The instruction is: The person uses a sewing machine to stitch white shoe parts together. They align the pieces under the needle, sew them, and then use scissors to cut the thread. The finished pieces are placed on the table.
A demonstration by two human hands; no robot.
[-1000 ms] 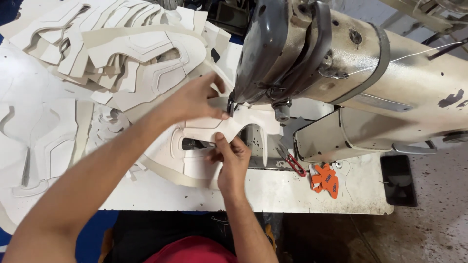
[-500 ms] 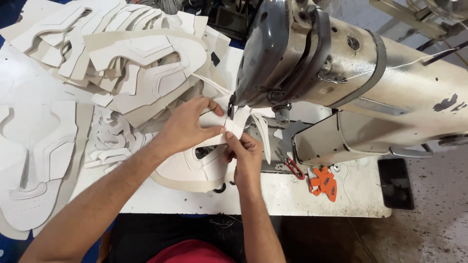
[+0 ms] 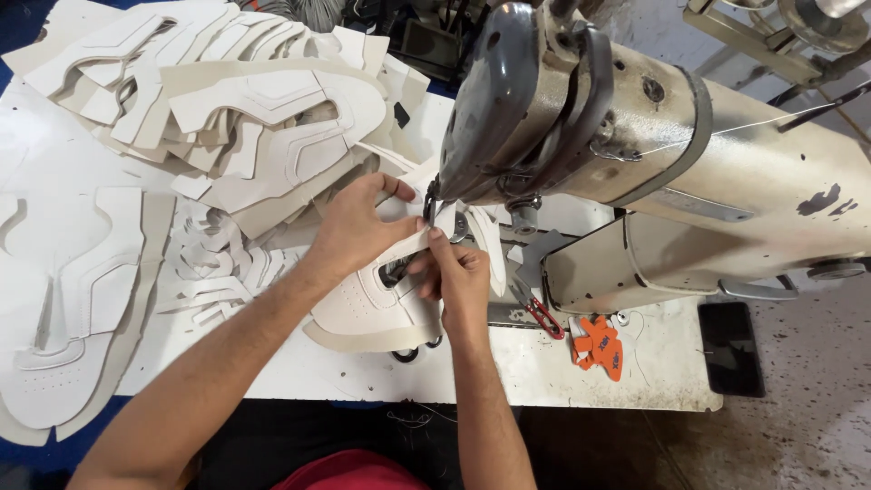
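Nearest, on the white table [image 3: 544,372], both hands are pinching a cream shoe-upper piece [image 3: 381,308]; left hand [image 3: 358,227] and right hand [image 3: 454,277] are feeding its strap under the sewing machine [image 3: 635,154] head, likely needing steady alignment; farther left, cut pieces [image 3: 227,100] are lying stacked.

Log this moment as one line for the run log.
left hand: pinching white cut piece | right hand: pinching same piece | location: under sewing machine head | nearby: stack of white cut pieces
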